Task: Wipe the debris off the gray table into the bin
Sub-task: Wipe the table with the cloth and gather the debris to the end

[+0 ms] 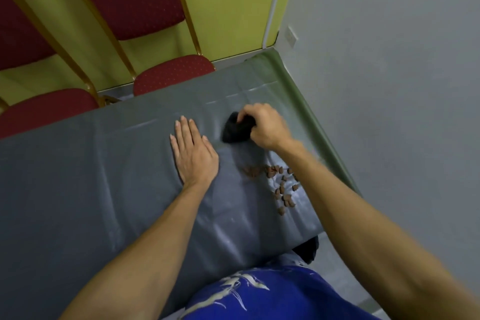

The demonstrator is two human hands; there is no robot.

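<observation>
Right hand [265, 126] grasping a black cloth [237, 130], left hand [193, 153] flat on the bench [78, 189]; the crumbs [281, 184] remain unswept.

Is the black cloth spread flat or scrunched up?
Scrunched up: the right hand grips the black cloth as a lumpy wad on the gray table.

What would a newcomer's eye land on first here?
Most striking is the right hand gripping a black cloth on the gray table, just beyond a scatter of brown debris near the table's right end. The left hand lies flat on the table to the cloth's left, and red chairs line the far side.
</observation>
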